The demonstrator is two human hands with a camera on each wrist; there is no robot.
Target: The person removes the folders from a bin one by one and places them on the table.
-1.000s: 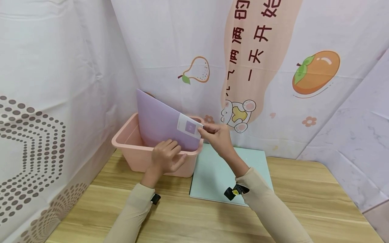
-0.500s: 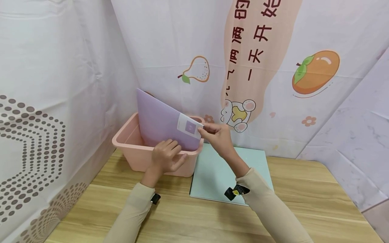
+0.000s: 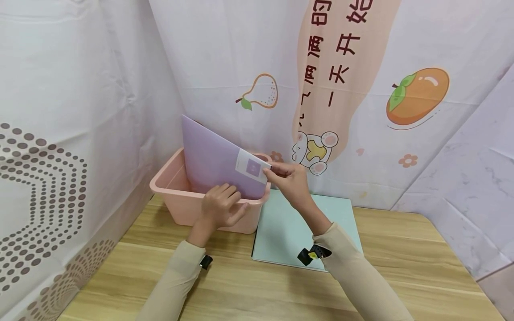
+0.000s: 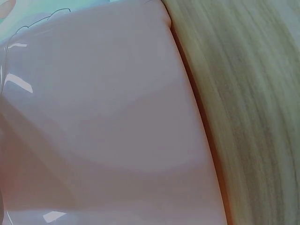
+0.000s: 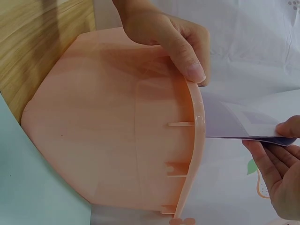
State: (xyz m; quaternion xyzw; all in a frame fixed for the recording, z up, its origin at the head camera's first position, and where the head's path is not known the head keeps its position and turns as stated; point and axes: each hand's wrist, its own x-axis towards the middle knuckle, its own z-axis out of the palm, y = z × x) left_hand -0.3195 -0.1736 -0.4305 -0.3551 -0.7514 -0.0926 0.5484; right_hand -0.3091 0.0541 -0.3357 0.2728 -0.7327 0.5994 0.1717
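Note:
A thin purple book with a white label band stands slanted in the pink plastic bin, its far left corner well above the rim. My right hand pinches the book's upper right corner between thumb and fingers, as the right wrist view also shows, with the book jutting past the rim. Over the bin's near rim curls my left hand, fingers inside and thumb outside. The bin's outer wall fills most of the left wrist view. The book's lower part is hidden inside the bin.
Flat on the wooden table, right of the bin, lies a pale teal square sheet or board, partly under my right forearm. A printed white curtain hangs close behind the bin and along the left side.

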